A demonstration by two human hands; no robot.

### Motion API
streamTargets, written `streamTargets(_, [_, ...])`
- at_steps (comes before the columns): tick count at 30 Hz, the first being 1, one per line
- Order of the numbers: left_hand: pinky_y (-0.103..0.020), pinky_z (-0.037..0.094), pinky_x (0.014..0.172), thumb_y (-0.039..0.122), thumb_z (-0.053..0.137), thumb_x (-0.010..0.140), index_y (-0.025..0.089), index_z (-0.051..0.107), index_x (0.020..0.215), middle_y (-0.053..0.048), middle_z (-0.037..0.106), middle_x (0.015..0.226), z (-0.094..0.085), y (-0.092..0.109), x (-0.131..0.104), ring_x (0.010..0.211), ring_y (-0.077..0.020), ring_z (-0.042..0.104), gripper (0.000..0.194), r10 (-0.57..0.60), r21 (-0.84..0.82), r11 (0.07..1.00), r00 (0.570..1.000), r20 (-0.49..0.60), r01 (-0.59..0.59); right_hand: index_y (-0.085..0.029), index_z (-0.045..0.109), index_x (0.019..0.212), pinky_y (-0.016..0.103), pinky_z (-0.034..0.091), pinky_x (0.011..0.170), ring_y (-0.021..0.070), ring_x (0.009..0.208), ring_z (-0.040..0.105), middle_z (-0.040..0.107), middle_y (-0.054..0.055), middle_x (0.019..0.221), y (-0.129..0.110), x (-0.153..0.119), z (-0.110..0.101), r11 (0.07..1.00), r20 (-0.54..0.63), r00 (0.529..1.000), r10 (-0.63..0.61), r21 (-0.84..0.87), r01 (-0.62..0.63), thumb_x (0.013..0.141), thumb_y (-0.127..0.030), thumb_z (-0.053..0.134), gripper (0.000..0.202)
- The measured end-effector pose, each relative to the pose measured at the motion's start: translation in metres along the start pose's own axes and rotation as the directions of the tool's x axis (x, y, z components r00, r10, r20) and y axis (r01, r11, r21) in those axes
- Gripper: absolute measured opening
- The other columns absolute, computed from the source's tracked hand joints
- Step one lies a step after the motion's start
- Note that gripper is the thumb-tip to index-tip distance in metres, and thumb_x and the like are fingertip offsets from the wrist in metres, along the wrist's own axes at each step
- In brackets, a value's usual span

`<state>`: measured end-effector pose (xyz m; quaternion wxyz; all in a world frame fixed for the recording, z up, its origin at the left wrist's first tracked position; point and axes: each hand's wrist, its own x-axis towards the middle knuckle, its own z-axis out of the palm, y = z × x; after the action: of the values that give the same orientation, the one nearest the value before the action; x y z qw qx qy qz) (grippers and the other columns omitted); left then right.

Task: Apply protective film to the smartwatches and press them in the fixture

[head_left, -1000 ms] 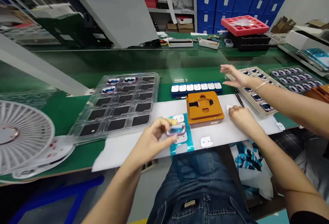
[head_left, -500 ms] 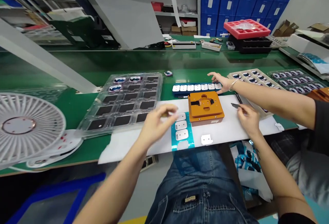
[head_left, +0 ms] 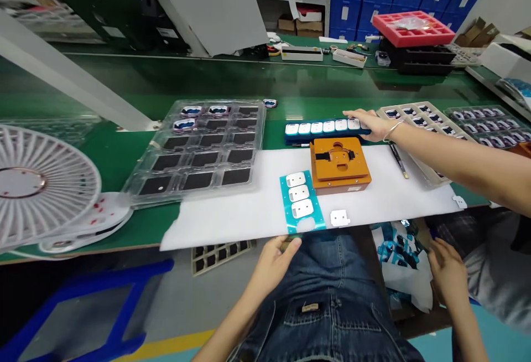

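Observation:
Just below the table's front edge, my left hand has loosely curved fingers with the thumb apart; I make out no object in it. Beyond it lies a teal film sheet bearing three white rounded plates. My right hand is low on the right, beside a bin of crumpled teal film. Its fingers are partly stretched, and nothing shows in them. An orange fixture with a black insert sits on the white foam mat. Near the mat's edge rests a loose white plate.
A co-worker's hand touches a blue strip holder with several white plates. Left stand a clear compartment tray and a white fan. Tweezers lie by a beige parts tray on the right.
Both my hands have drawn back and down from above the mat, the right one out to the bin. The thin dark piece in my right fingers no longer shows. The view has shifted slightly.

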<state>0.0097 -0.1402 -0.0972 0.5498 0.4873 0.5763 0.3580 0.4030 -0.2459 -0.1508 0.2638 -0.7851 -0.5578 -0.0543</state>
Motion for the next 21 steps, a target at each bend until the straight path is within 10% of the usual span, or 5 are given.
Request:
streamTargets(5, [-0.029,0.044,0.074,0.047,0.063,0.075,0.017,0.068,0.059,-0.006,0.067,0.069,-0.001,0.0,-0.009,0.072,-0.0211,0.058,0.035,0.041,0.009,0.999,0.978,0.206,-0.044,-0.038,0.062,0.103,0.047,0.058,0.078,0.0273,0.089,0.068,0.069,0.001,0.095,-0.111,0.034,-0.024,0.913,-0.171,0.964,-0.203,0.323,0.25,0.085,-0.02,0.05,0.028])
streamTargets(10, [-0.031,0.047,0.078,0.05,0.071,0.068,0.017,0.074,0.081,-0.008,0.071,0.08,-0.004,-0.007,-0.012,0.082,-0.0237,0.063,0.037,-0.073,-0.144,0.985,0.984,0.163,0.097,-0.029,0.059,0.109,0.039,0.057,0.079,0.022,0.094,0.065,0.066,0.004,0.104,-0.2,0.093,-0.018,0.65,-0.183,0.771,-0.61,0.44,0.619,0.087,-0.013,0.053,0.028])
streamTargets(21, [-0.027,0.056,0.073,0.055,0.086,0.041,0.017,0.075,0.075,-0.004,0.073,0.08,0.005,-0.004,-0.009,0.079,-0.0219,0.066,0.052,-0.244,-0.381,0.895,0.969,0.023,0.235,-0.017,0.057,0.111,0.047,0.041,0.091,0.0313,0.119,0.04,0.048,0.015,0.125,-0.24,0.178,-0.008,0.659,0.389,0.56,-0.732,0.195,0.726,0.071,-0.033,0.078,0.048])
